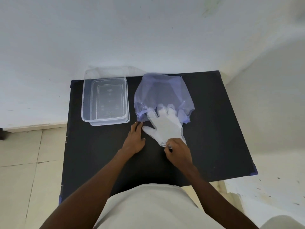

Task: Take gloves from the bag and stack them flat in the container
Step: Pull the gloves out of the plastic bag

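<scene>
A translucent purple bag (162,95) lies on the black table (214,129), its mouth toward me. A white glove (165,128) lies flat, its fingertips still over the bag's mouth and its cuff nearest me. My right hand (179,152) pinches the glove's cuff. My left hand (134,139) rests on the table just left of the glove's thumb, fingertips at the bag's lower left corner, holding nothing. A clear plastic container (105,98) stands to the left of the bag with nothing in it.
The table stands against a white wall, with tiled floor to its left. The container's far rim reaches the table's back edge. My light shirt fills the bottom of the view.
</scene>
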